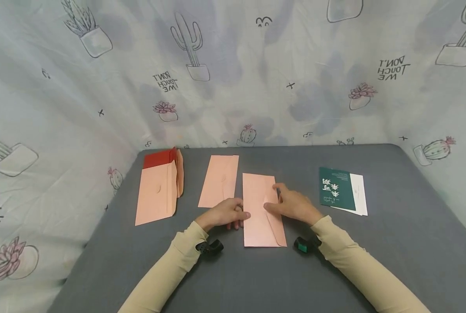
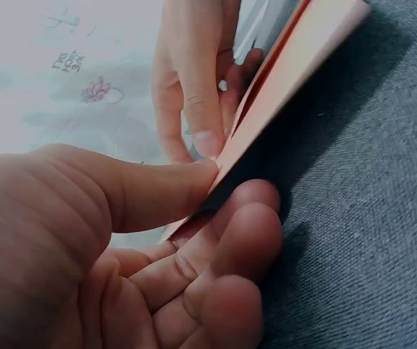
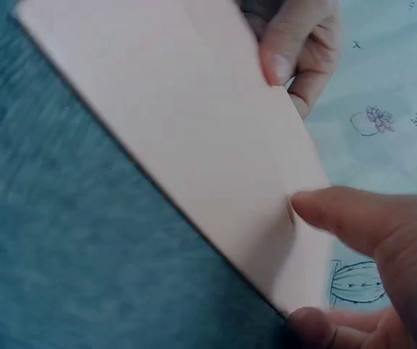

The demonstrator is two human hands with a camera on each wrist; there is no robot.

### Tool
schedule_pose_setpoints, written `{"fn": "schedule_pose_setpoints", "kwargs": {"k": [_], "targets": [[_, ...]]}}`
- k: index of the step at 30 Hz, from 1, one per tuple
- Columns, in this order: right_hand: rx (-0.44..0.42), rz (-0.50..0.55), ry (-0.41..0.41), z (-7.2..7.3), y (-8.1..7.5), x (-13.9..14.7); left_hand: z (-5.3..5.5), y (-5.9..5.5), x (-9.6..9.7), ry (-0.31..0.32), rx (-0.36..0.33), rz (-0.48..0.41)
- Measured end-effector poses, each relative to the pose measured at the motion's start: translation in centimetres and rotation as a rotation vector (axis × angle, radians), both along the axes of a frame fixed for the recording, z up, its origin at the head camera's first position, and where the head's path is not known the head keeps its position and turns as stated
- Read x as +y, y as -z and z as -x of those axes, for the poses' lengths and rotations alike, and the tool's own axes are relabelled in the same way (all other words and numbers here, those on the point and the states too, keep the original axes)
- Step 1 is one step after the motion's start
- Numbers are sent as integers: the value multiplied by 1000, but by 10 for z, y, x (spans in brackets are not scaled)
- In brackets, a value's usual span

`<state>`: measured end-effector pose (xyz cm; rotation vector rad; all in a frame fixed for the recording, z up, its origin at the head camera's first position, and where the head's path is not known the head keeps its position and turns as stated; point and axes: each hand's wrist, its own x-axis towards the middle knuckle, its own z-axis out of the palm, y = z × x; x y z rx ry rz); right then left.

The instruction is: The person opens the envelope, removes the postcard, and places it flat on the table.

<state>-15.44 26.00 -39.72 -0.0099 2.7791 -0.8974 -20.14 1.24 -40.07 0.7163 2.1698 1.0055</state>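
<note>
A pink paper envelope (image 1: pixel 258 221) is held between both hands at the middle of the table. At its left edge, my left hand (image 1: pixel 228 211) pinches it, thumb on top and fingers curled underneath, as the left wrist view also shows. My right hand (image 1: pixel 291 205) grips the right side. Its thumb (image 3: pixel 339 214) presses at the small slit by the flap, while other fingers reach around the edge. Seen from the left wrist, the envelope (image 2: pixel 296 65) stands tilted over the grey cloth, with a gap along its upper side.
A second pink envelope (image 1: pixel 219 180) lies just left of the held one. Farther left are more pink envelopes (image 1: pixel 154 195) with a red one (image 1: pixel 159 159) among them. A dark green card (image 1: pixel 336 188) overlaps white cards (image 1: pixel 358 193) at right. Patterned curtain (image 1: pixel 233 78) surrounds the grey table (image 1: pixel 248 282).
</note>
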Motion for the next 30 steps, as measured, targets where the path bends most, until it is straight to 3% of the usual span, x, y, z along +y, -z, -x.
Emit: {"fn": "schedule_pose_setpoints", "kwargs": {"k": [4, 7, 10, 13, 15, 17, 19, 21, 25, 30], "targets": [[20, -74, -6, -1, 0, -2, -4, -3, 2, -22, 41, 26], [8, -69, -15, -4, 2, -3, -11, -3, 1, -27, 104, 99], [-7, -49, -29, -10, 6, -5, -22, -2, 0, -14, 269, 201], [-1, -62, -48, -11, 6, -5, -32, -3, 4, 6, 506, 269], [1, -85, -79, -11, 3, -3, -37, -5, 8, 62, 616, 289], [-3, -105, -132, -11, -1, 1, -40, -5, 11, 145, 671, 301], [-12, -102, -190, -13, -4, 5, -43, -6, 12, 230, 666, 301], [-21, -93, -235, -15, -7, 7, -45, -7, 11, 275, 630, 311], [-19, -106, -262, -17, -8, 3, -46, -7, 9, 278, 600, 323], [-5, -130, -229, -20, -5, -3, -48, -4, 8, 262, 626, 335]]}}
